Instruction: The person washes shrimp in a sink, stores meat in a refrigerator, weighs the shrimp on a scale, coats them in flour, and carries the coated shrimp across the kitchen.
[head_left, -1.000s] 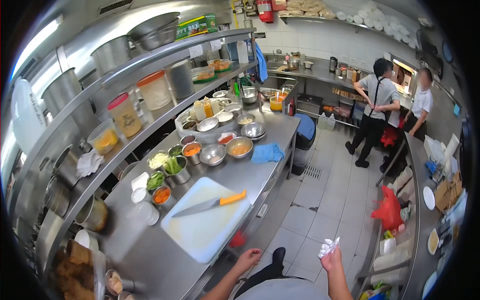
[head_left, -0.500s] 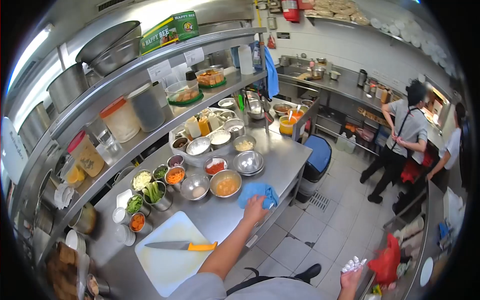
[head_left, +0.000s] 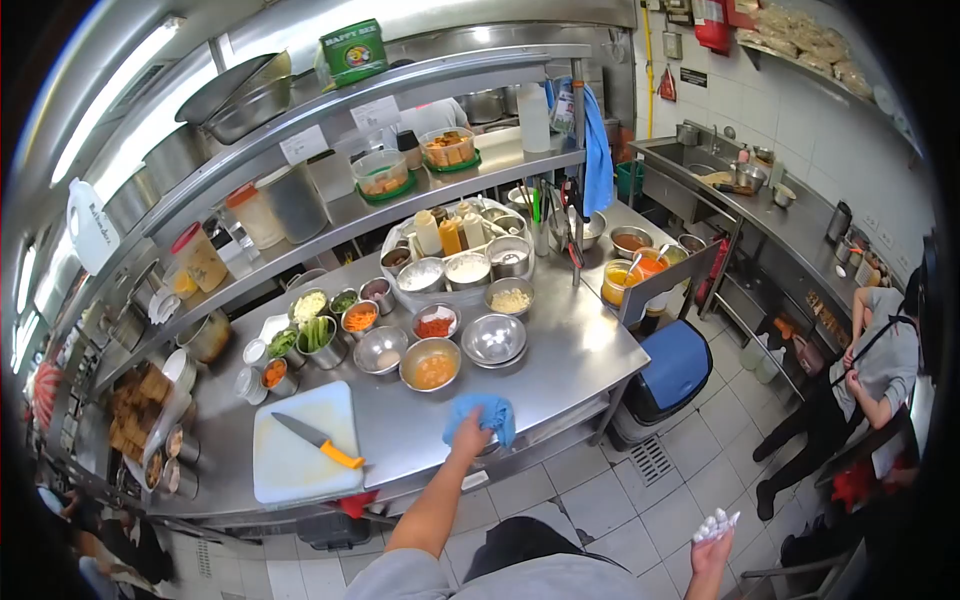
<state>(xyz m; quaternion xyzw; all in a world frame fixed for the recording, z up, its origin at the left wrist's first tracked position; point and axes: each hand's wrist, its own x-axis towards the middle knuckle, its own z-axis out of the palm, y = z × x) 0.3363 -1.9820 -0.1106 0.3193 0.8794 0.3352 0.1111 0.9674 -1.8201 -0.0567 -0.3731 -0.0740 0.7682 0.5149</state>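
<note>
My left hand (head_left: 468, 436) is closed on a crumpled blue cloth (head_left: 489, 413) at the front edge of the steel counter (head_left: 400, 447). Just beyond the cloth stand a bowl of orange-yellow liquid (head_left: 434, 369) and an empty steel bowl (head_left: 494, 341). To the left, a knife with an orange handle (head_left: 342, 456) lies on a white cutting board (head_left: 278, 474). Away from the counter, low on the right, my right hand (head_left: 713, 541) is held up over the floor. White, powdery-looking stuff coats its fingers, which look apart and hold nothing I can see.
Metal containers of cut vegetables (head_left: 320, 343) crowd the counter's back left. A steel shelf (head_left: 440, 182) with tubs runs above. Past the counter's right end stands a blue-lidded bin (head_left: 675, 370). A person in a grey shirt (head_left: 880, 350) stands at far right.
The camera view has swung right. My left hand has drawn the blue cloth closer to the counter's front edge. My right hand stays raised at the lower right.
</note>
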